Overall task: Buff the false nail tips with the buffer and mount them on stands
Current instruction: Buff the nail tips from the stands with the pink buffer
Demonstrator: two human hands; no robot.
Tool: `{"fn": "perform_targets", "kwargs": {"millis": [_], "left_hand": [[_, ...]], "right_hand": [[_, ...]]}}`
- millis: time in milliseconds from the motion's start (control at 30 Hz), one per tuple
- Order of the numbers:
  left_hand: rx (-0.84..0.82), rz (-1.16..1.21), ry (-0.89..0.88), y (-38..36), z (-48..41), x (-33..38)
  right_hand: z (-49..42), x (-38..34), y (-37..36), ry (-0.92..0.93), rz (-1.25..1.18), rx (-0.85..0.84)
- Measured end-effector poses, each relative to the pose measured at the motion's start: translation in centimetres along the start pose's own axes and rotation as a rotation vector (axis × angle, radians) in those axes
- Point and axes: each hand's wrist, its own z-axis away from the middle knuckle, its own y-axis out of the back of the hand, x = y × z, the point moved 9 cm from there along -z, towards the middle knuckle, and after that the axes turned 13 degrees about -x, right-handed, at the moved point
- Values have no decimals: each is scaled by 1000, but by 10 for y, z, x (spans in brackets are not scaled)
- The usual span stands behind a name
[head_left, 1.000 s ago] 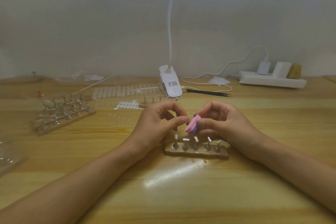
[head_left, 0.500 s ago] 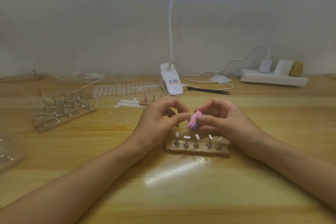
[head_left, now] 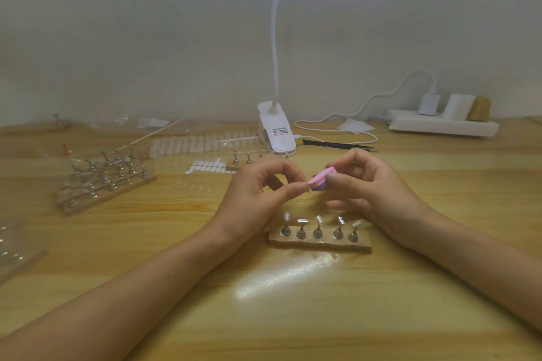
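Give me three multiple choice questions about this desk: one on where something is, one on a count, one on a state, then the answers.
1. Where is the white power strip? A. Far right, by the wall. B. Between the hands. C. At the left edge.
2. How many metal stands are on the wooden base nearest the person? A. Three. B. Five. C. Eight.
3. The pink buffer is: A. Lying on the table. B. Held in the right hand. C. Clipped in the lamp.
Answers: 1 A, it sits back right against the wall; 2 B, five stand in one row; 3 B, fingers curl round it.
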Motion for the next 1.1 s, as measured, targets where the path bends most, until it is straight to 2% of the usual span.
{"fn": "perform_targets", "kwargs": {"millis": [133, 300, 567, 667, 733, 833, 967, 1100], "left_hand": [[23, -3, 9, 3, 0, 0], [-22, 11, 25, -2, 0, 1], [14, 23, 25, 2, 1, -1], [-54, -19, 16, -5, -1, 3], [-32, 4, 14, -3, 0, 2], [20, 46, 43, 3, 0, -3], [-22, -10, 6, -2, 0, 3], [0, 14, 11, 1, 0, 2]], "right_hand": [[-1, 1, -13, -24, 88, -122], [1, -1, 1, 12, 17, 6], [-1, 2, -12, -40, 90, -133], [-1, 1, -5, -9, 35, -64], [0, 0, 0, 5, -21, -18], [-1, 3, -12, -28, 133, -137], [0, 1, 0, 12, -1, -22], [0, 2, -9, -13, 100, -98]]}}
